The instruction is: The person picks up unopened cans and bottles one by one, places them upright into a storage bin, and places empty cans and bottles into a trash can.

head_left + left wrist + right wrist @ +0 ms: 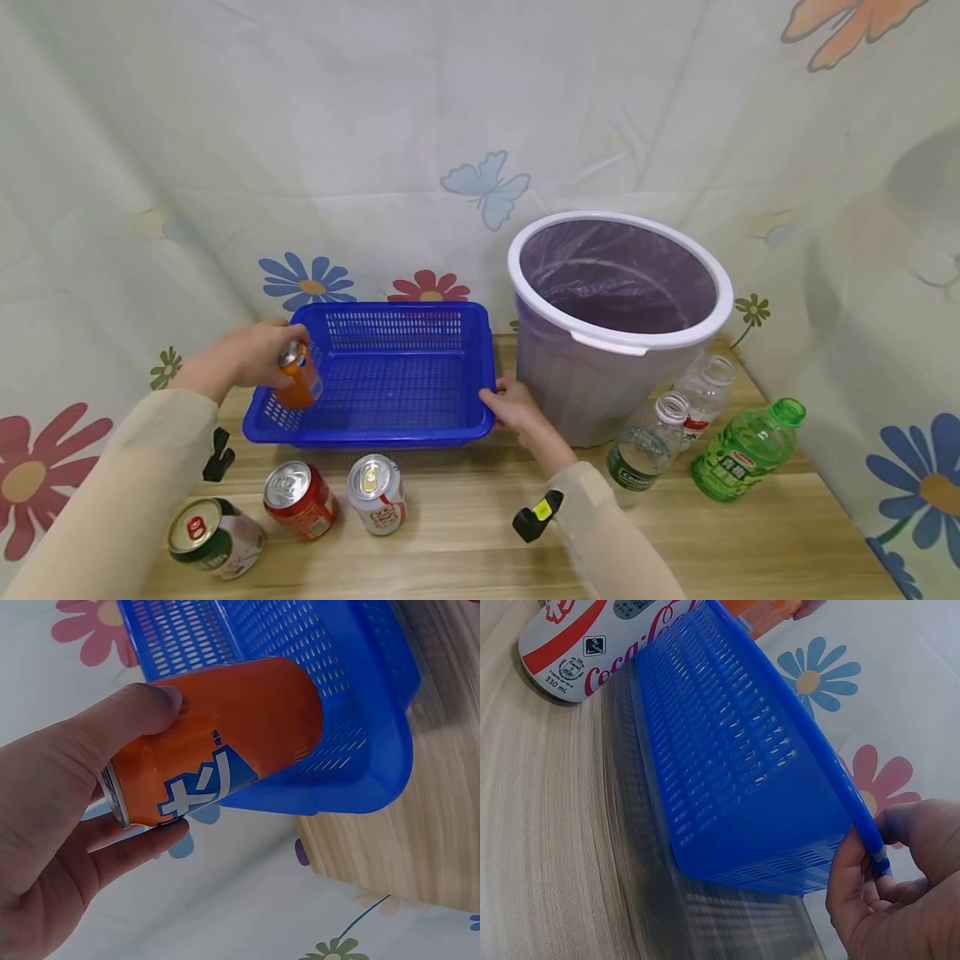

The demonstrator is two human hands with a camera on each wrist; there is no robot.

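Note:
An orange soda can (247, 712) is gripped near its top by my left hand (262, 354), thumb on one side and fingers on the other. It is tilted over the left end of a blue plastic basket (397, 379), overlapping the rim in the head view. My right hand (517, 408) pinches the basket's right rim between thumb and fingers, as the right wrist view shows (889, 877) up close. In front of the basket stand a white Coca-Cola can (377, 496), a red can (302, 500) and a green-and-white can (217, 537).
A tall bin (577, 392) with a white rim and a plastic liner stands right of the basket. Beside it are two clear bottles, one with a dark green label (637, 458), the other behind it (701, 392), and a green bottle (746, 454). A flowered cloth (360, 125) hangs behind.

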